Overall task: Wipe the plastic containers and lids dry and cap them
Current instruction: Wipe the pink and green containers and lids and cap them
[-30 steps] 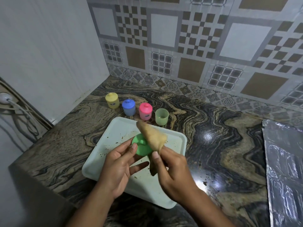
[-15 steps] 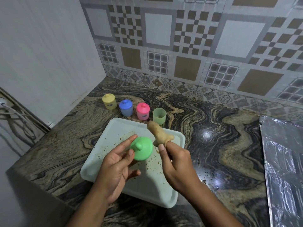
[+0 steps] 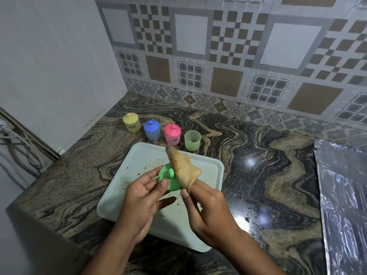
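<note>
Green lid (image 3: 171, 182) is pinched in left hand (image 3: 141, 201); cloth (image 3: 183, 167), pinched by right hand (image 3: 208, 209), is laid against it. Open green cup (image 3: 192, 140) is located directly up-frame.

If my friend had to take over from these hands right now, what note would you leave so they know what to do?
Left hand: holds the green lid by its edge, over the white tray.
Right hand: pinches the tan cloth, which lies against the lid.
Done: the yellow container, blue container and pink container stand capped in a row on the counter behind the tray.
Left: finish wiping the green lid, then cap the open green container at the right end of the row. I cannot tell whether its inside is dry.
</note>
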